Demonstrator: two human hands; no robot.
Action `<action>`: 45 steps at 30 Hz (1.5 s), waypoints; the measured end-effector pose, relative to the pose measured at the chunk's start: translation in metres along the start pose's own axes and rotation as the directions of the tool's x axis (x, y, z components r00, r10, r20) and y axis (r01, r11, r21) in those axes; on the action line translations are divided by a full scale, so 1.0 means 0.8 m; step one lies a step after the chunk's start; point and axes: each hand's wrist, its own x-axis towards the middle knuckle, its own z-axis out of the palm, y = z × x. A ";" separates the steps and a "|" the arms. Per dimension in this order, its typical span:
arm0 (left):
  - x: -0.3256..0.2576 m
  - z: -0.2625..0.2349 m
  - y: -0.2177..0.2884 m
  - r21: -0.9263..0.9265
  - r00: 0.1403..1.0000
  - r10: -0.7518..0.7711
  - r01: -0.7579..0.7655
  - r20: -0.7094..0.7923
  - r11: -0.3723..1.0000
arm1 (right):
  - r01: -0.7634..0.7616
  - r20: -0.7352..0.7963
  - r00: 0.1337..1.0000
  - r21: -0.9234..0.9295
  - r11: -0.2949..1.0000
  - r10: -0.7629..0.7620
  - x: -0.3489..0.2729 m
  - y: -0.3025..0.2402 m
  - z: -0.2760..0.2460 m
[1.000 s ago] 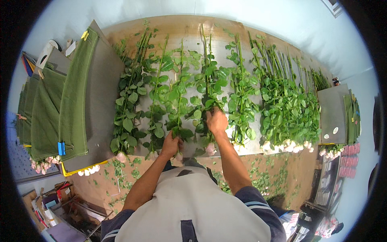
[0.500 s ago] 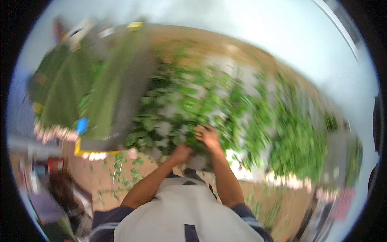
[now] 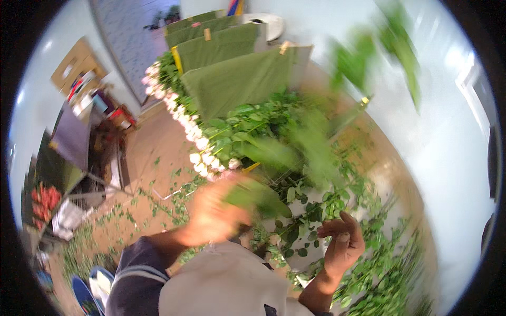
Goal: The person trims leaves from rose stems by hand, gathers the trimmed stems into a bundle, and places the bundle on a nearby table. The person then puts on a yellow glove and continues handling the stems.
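My left hand point(image 3: 219, 210), smeared by motion, is closed around a leafy rose stem point(image 3: 258, 197). Its blurred leaves stretch from the hand up toward the far right; the flower head cannot be made out. To the right, my right hand point(image 3: 342, 245) is raised above cut leafy stems point(image 3: 379, 263), its fingers bent and apart with nothing between them. Just beyond my left hand lies a pile of roses, with pale pink blooms point(image 3: 203, 155) along its left edge and green foliage point(image 3: 253, 121) under a green cloth divider point(image 3: 237, 79).
More green cloth dividers point(image 3: 221, 47) with clips stand behind. Loose leaves point(image 3: 113, 221) litter the brown floor point(image 3: 153, 142). At left stands a rack point(image 3: 74, 137) with red flowers point(image 3: 46, 201) near it. Blue slippers point(image 3: 84, 292) lie lower left. A pale wall point(image 3: 443, 142) rises at right.
My view has swung left toward the dividers and the bloom pile. My left hand has come up from the foliage with a leafy stem; the right hand is now apart from it, fingers free.
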 end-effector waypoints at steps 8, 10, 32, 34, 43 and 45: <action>0.218 -0.488 -0.055 0.753 0.791 0.493 -0.065 -0.361 0.655 | -0.528 -0.452 0.720 0.135 0.839 0.526 -0.074 0.075 -0.034; 0.300 -0.566 -0.144 0.827 0.845 0.467 -0.054 -0.261 0.559 | -0.493 -0.528 0.674 0.199 0.847 0.517 -0.092 0.097 -0.050; -0.010 0.076 -0.232 0.486 0.569 -0.568 0.309 0.594 0.818 | -0.815 -0.807 0.577 -0.557 0.163 0.125 -0.165 0.212 -0.320; 0.015 0.201 -0.245 0.302 0.540 -0.436 0.322 0.720 0.897 | -0.840 -0.803 0.539 -0.533 0.100 0.252 -0.161 0.223 -0.331; 0.016 0.494 -0.315 0.491 0.471 -0.564 0.280 0.678 0.825 | -0.794 -0.620 0.607 -0.491 0.357 0.497 -0.154 0.225 -0.331; 0.014 0.498 -0.321 0.472 0.478 -0.574 0.326 0.665 0.819 | -0.798 -0.669 0.586 -0.376 0.471 0.458 -0.158 0.225 -0.331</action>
